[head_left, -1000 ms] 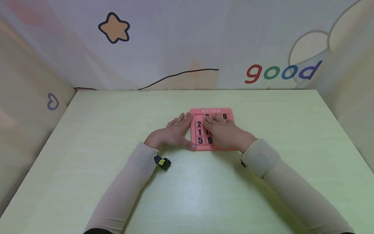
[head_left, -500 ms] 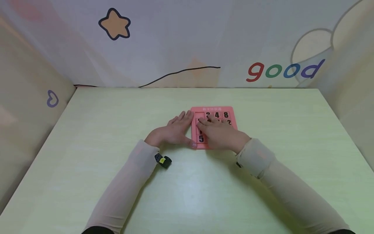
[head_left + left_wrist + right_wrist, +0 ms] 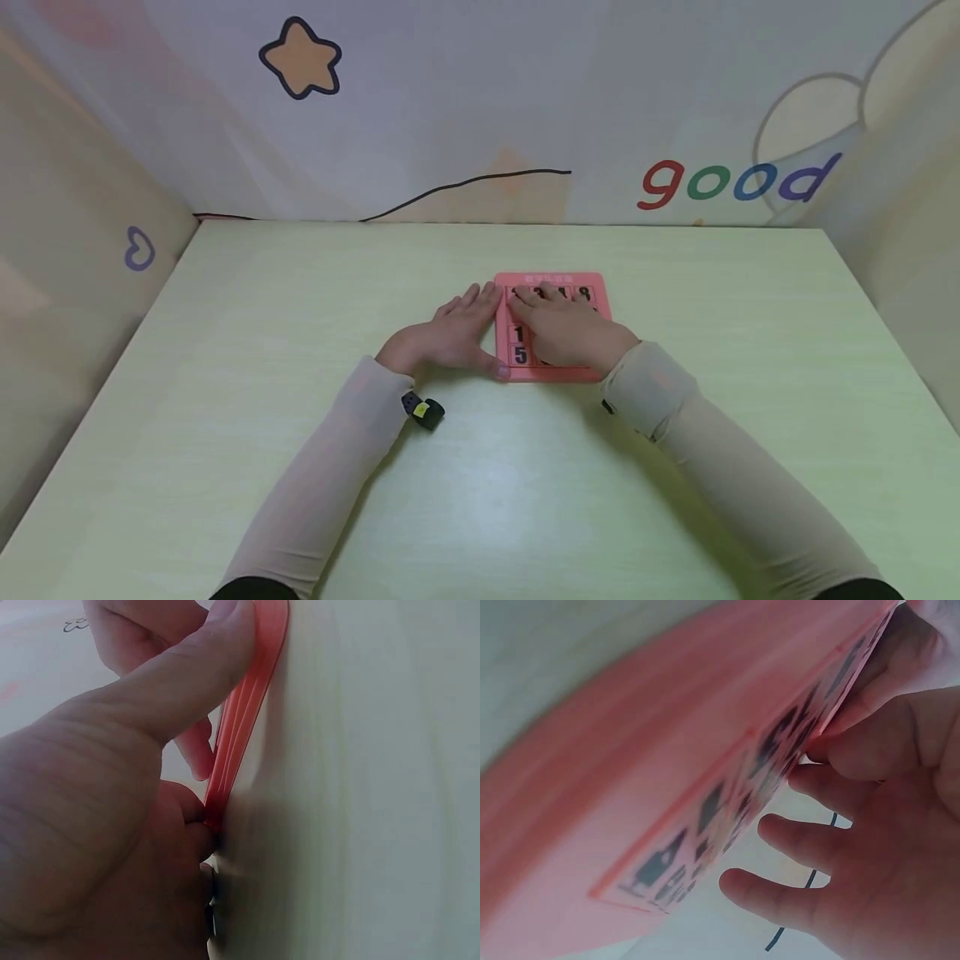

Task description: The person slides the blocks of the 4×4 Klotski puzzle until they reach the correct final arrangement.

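Pink number sliding puzzle [image 3: 536,374] is laid on the table [image 3: 300,317], roughly centred left to right and toward the far half. Its left side is braced by the left hand [image 3: 453,337]: fingers spread, tips set at the far end of that side, thumb at the near-left corner. Nothing is seen pinched there; frame is presumably being blocked against sideways drift while tiles are pressed.

Right hand [image 3: 577,329] is laid over the tile field from the near right. Fingers are fanned out, nothing visibly gripped; tips are placed over the far-left tiles, some held off the surface in the right wrist view. Exact contact can't be told, nor the right thumb's position. Presumably arched so that only the leading finger bears on a tile.

Board is faced up, title strip [image 3: 547,278] pointed away from the person; "1" tile [image 3: 519,334] and "5" tile [image 3: 521,356] are read upright from the near side. Outline is near square; long axis is probably run near-to-far because of the strip, but depth is foreshortened, so not certain.
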Demonstrator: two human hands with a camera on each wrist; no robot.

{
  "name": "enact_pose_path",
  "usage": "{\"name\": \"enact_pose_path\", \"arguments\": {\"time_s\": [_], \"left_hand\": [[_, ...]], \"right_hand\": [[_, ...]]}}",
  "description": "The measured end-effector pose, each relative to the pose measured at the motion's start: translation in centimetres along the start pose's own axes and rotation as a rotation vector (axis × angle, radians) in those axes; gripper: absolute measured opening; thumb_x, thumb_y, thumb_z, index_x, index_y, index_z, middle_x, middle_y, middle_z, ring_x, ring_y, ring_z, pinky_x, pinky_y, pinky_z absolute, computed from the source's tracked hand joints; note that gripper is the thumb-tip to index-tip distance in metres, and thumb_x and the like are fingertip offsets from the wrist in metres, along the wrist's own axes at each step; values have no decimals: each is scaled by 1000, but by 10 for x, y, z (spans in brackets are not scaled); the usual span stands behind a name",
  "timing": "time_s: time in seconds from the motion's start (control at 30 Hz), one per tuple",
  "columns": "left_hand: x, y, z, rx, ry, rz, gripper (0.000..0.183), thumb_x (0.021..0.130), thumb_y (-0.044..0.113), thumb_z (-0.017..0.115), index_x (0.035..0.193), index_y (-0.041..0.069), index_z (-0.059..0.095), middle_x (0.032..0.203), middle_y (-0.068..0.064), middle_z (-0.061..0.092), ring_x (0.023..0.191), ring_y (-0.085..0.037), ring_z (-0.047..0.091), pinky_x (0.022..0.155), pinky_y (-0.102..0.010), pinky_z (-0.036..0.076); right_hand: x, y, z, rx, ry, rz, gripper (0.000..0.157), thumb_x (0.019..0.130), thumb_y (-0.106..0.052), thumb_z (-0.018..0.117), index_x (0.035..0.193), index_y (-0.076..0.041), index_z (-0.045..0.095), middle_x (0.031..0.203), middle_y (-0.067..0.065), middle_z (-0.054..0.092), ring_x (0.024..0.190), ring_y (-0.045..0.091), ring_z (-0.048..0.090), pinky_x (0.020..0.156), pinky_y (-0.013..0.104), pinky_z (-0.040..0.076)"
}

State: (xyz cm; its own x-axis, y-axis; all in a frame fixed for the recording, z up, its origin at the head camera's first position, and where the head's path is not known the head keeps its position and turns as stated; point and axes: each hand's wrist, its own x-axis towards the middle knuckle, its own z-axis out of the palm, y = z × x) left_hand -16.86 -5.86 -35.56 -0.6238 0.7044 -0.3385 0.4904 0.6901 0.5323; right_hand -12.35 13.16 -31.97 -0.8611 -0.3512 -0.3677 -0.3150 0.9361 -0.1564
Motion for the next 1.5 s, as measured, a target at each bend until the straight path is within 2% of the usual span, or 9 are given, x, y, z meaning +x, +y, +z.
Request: {"name": "enact_pose_path", "arguments": {"time_s": [0.17,0.33,0.47,0.57,0.8,1.07,1.3,1.5], "left_hand": [[2,1,0,4,1,5,124,83,55,78,162,9,-6,168,-6,-12,152,-24,-18,122,-43,-5],[4,1,1,10,2,5,124,83,56,77,162,9,-6,168,-6,-12,152,-24,-17,122,-43,-5],[3,0,1,17,12,-1,124,83,56,78,161,8,-6,167,-6,-12,152,-24,-18,122,-43,-5],[1,-2,1,7,15,-9,124,83,56,77,161,9,-7,168,-6,-12,151,-23,-18,122,-43,-6],[1,-4,3,-17,13,-9,122,85,54,77,162,10,-7,168,-5,-12,151,-20,-19,122,-39,-6],[2,-3,3,3,16,-9,123,84,57,76,162,11,-7,168,-4,-13,151,-19,-19,121,-39,-7],[2,-4,2,8,16,-7,124,84,56,77,161,12,-8,168,-2,-14,151,-18,-20,121,-38,-7],[0,-4,1,11,7,5,124,84,57,76,162,10,-7,167,-4,-14,151,-20,-20,121,-39,-7]], "right_hand": [[-5,4,3,8,27,-19,61,104,-16,47,161,-14,27,167,9,17,152,39,11,115,67,16],[-18,5,9,-12,49,-54,61,102,-14,54,159,-13,34,166,10,21,151,41,13,111,70,22],[-32,0,12,-36,40,-112,59,102,-15,58,158,-12,37,164,10,27,150,42,15,110,71,24],[-39,-4,15,-53,37,-144,56,103,-14,56,157,-11,39,162,11,30,150,42,17,110,71,25],[-44,-9,18,-42,28,-122,56,102,-12,53,156,-10,39,163,9,30,150,41,15,110,72,21],[-42,-10,16,-43,39,-111,57,102,-16,55,156,-9,38,163,10,28,150,41,14,110,73,22],[-29,-6,14,-57,50,-97,59,103,-22,57,157,-10,37,163,11,28,150,44,15,109,73,23],[-19,-4,12,-26,28,-50,63,102,-22,57,159,-13,32,166,7,22,151,41,10,112,71,18]]}}
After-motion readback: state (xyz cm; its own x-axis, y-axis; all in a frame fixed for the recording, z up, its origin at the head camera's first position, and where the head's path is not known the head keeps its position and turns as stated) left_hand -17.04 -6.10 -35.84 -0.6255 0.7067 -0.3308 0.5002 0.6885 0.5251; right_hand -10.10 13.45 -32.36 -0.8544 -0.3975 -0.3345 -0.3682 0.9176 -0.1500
